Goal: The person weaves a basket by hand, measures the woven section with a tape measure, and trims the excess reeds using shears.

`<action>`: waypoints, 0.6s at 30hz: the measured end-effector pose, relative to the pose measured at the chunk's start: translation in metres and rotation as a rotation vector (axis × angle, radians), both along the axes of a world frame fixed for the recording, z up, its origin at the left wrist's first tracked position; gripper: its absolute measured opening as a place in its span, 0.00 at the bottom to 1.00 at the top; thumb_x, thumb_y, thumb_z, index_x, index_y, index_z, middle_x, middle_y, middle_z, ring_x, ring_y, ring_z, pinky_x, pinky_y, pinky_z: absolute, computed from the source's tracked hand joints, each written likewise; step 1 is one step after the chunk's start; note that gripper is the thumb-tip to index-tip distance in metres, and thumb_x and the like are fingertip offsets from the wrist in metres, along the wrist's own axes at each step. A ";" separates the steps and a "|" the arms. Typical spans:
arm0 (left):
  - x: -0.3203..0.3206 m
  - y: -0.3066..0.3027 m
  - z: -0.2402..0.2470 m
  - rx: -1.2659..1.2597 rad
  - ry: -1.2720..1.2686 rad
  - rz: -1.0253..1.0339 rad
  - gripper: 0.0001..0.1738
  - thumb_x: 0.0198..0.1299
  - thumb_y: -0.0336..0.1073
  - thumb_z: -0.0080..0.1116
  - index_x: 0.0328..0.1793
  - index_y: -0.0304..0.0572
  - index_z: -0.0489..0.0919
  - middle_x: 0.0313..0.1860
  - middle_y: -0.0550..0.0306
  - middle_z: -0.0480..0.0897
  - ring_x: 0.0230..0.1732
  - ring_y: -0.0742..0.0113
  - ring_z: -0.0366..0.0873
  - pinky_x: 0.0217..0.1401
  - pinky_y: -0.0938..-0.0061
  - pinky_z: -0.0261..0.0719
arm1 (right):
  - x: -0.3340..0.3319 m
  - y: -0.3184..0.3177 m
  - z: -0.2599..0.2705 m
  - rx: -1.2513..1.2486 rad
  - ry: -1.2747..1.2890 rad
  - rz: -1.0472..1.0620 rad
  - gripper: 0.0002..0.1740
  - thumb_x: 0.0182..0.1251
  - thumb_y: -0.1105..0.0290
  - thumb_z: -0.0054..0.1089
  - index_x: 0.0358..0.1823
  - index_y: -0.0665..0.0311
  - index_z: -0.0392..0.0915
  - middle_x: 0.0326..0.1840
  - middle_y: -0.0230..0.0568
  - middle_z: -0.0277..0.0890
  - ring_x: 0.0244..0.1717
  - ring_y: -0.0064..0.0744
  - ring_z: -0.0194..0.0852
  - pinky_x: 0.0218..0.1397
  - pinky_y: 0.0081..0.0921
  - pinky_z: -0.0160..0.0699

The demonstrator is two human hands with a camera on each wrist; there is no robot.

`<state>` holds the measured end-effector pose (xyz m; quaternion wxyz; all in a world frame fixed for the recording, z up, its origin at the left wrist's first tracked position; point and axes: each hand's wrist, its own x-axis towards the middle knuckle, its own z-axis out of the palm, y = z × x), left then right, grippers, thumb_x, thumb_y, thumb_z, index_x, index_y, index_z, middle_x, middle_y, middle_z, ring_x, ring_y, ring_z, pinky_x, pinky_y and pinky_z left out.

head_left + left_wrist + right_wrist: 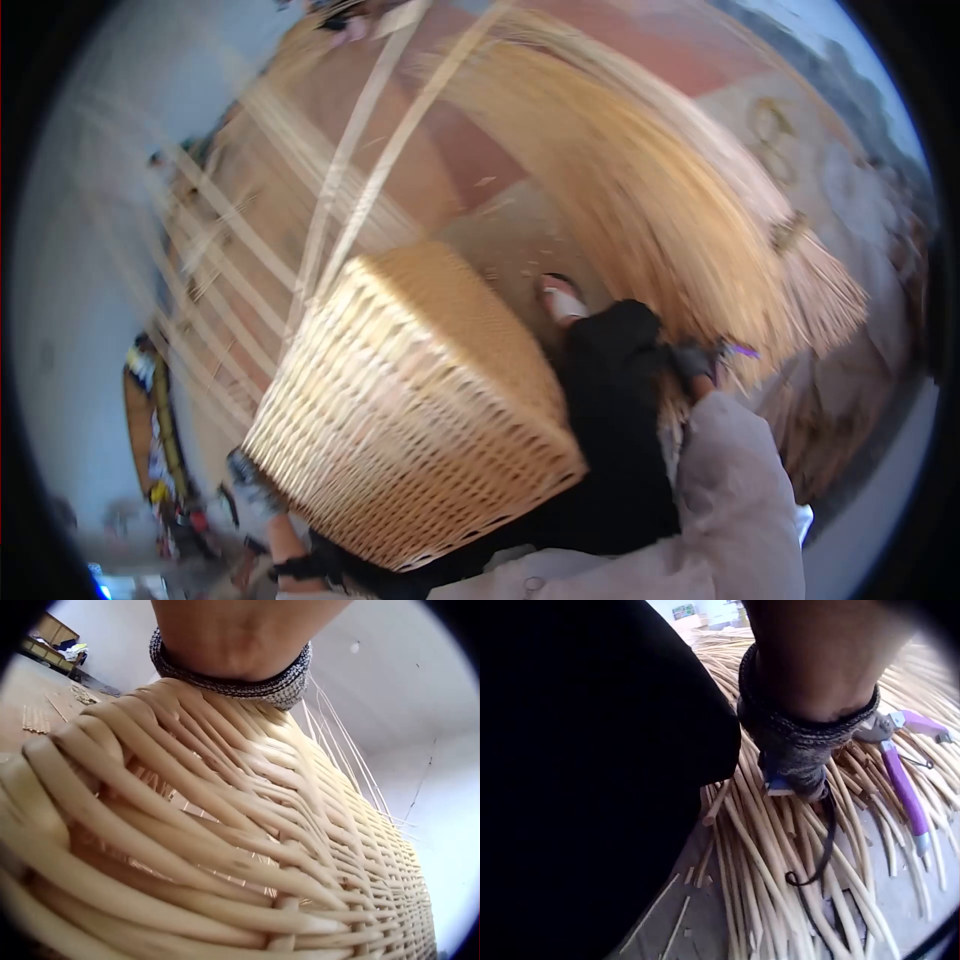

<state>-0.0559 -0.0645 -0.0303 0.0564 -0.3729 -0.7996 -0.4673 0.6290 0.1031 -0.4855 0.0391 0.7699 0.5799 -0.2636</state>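
Note:
A pale wicker basket [415,415] leans tilted over the person's lap, with long upright stakes [375,160] sticking out of its far side. My left hand [258,485], in a grey glove, grips the basket at its lower left edge. In the left wrist view the glove cuff [240,686] lies across the woven wall, and the fingers are hidden beyond it. My right hand [799,754], gloved in dark grey, reaches down onto loose rods [765,855]. A blue piece [776,782] shows at its fingers; whether they hold it I cannot tell. Purple-handled pruning shears [904,784] lie close beside that hand.
A large bundle of long peeled rods [640,190] spreads over the floor on the right. Short offcuts [679,922] are scattered near the person's leg. A sandalled foot [562,298] stands beyond the basket. Along the left side is a wooden bench [140,430] with things on it.

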 end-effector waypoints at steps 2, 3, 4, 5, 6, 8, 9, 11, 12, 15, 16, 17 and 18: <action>0.022 0.008 0.006 0.034 -0.034 -0.133 0.13 0.63 0.40 0.42 0.34 0.38 0.71 0.28 0.60 0.70 0.32 0.69 0.64 0.38 0.75 0.66 | -0.007 0.004 0.017 -0.033 -0.145 0.300 0.18 0.55 0.53 0.49 0.37 0.57 0.79 0.40 0.49 0.76 0.39 0.47 0.76 0.42 0.41 0.74; 0.024 0.009 0.008 -0.013 0.048 -0.141 0.13 0.63 0.41 0.43 0.34 0.38 0.71 0.28 0.61 0.70 0.32 0.70 0.64 0.38 0.75 0.66 | -0.026 0.006 0.075 -0.064 -0.247 0.408 0.19 0.49 0.53 0.57 0.37 0.57 0.80 0.37 0.49 0.77 0.39 0.46 0.76 0.40 0.41 0.73; 0.040 0.013 0.016 -0.074 0.133 -0.040 0.13 0.62 0.41 0.44 0.34 0.39 0.71 0.28 0.62 0.70 0.31 0.70 0.64 0.38 0.75 0.67 | -0.025 0.005 0.090 -0.067 -0.138 0.308 0.15 0.47 0.56 0.60 0.32 0.59 0.80 0.33 0.48 0.77 0.38 0.46 0.76 0.39 0.40 0.72; 0.040 0.014 0.016 -0.063 0.156 -0.009 0.13 0.62 0.42 0.44 0.35 0.38 0.71 0.28 0.60 0.71 0.32 0.69 0.65 0.38 0.75 0.67 | -0.024 -0.002 0.088 0.100 -0.122 0.211 0.15 0.43 0.58 0.62 0.29 0.61 0.78 0.31 0.50 0.76 0.36 0.48 0.75 0.38 0.42 0.71; 0.045 0.013 0.025 -0.147 0.245 -0.012 0.15 0.62 0.42 0.44 0.36 0.37 0.72 0.30 0.54 0.74 0.34 0.64 0.68 0.40 0.73 0.68 | -0.028 -0.007 0.107 0.224 -0.056 0.030 0.15 0.41 0.61 0.63 0.27 0.63 0.74 0.28 0.48 0.74 0.30 0.43 0.75 0.34 0.39 0.71; 0.059 0.021 0.039 -0.333 0.769 0.148 0.12 0.56 0.37 0.49 0.41 0.36 0.74 0.38 0.45 0.75 0.44 0.55 0.71 0.46 0.69 0.70 | -0.035 -0.013 0.178 0.329 0.586 -0.386 0.18 0.39 0.68 0.64 0.32 0.63 0.68 0.22 0.36 0.67 0.24 0.26 0.66 0.28 0.27 0.68; 0.091 0.022 0.048 -0.214 0.729 0.186 0.14 0.50 0.31 0.55 0.45 0.37 0.74 0.40 0.45 0.75 0.48 0.55 0.70 0.48 0.67 0.70 | -0.016 -0.013 0.174 0.411 0.800 -0.347 0.14 0.44 0.72 0.61 0.32 0.63 0.66 0.23 0.34 0.66 0.22 0.23 0.63 0.27 0.24 0.67; 0.143 0.011 0.056 -0.178 0.223 -0.291 0.18 0.51 0.30 0.58 0.50 0.35 0.72 0.48 0.51 0.74 0.49 0.60 0.71 0.53 0.71 0.68 | -0.082 -0.031 0.319 0.803 0.887 -0.194 0.07 0.50 0.77 0.54 0.29 0.62 0.65 0.26 0.34 0.67 0.21 0.21 0.63 0.24 0.19 0.67; 0.173 0.002 0.053 -0.130 -0.309 -0.647 0.18 0.56 0.34 0.54 0.52 0.34 0.71 0.49 0.53 0.74 0.43 0.64 0.72 0.49 0.77 0.71 | -0.096 -0.043 0.353 0.740 1.050 -0.014 0.04 0.56 0.79 0.47 0.31 0.61 0.66 0.29 0.36 0.67 0.22 0.20 0.64 0.22 0.16 0.68; 0.258 -0.002 0.079 -0.599 -1.061 -0.901 0.17 0.59 0.38 0.51 0.53 0.40 0.73 0.41 0.56 0.77 0.35 0.73 0.73 0.41 0.82 0.74 | -0.190 -0.103 0.464 0.872 0.694 0.648 0.11 0.53 0.71 0.55 0.36 0.64 0.66 0.32 0.41 0.67 0.30 0.31 0.69 0.31 0.25 0.73; 0.268 -0.003 0.065 -0.643 -1.055 -1.048 0.16 0.59 0.38 0.51 0.51 0.41 0.73 0.39 0.56 0.77 0.35 0.74 0.72 0.40 0.82 0.74 | -0.218 -0.119 0.476 0.896 0.649 0.778 0.15 0.52 0.68 0.58 0.38 0.65 0.66 0.33 0.42 0.66 0.32 0.35 0.70 0.34 0.28 0.75; 0.263 -0.007 0.049 -0.491 -0.937 -1.093 0.15 0.59 0.38 0.51 0.50 0.41 0.73 0.37 0.57 0.77 0.34 0.74 0.72 0.39 0.82 0.74 | -0.240 -0.133 0.473 0.922 0.706 0.854 0.20 0.52 0.66 0.59 0.43 0.68 0.66 0.36 0.45 0.66 0.38 0.41 0.70 0.39 0.31 0.72; 0.255 -0.008 0.030 -0.346 -0.813 -1.128 0.15 0.60 0.38 0.51 0.50 0.40 0.74 0.36 0.57 0.77 0.34 0.75 0.72 0.39 0.82 0.74 | -0.253 -0.143 0.485 0.860 0.740 0.815 0.20 0.52 0.67 0.59 0.44 0.68 0.66 0.35 0.45 0.67 0.38 0.41 0.70 0.39 0.30 0.72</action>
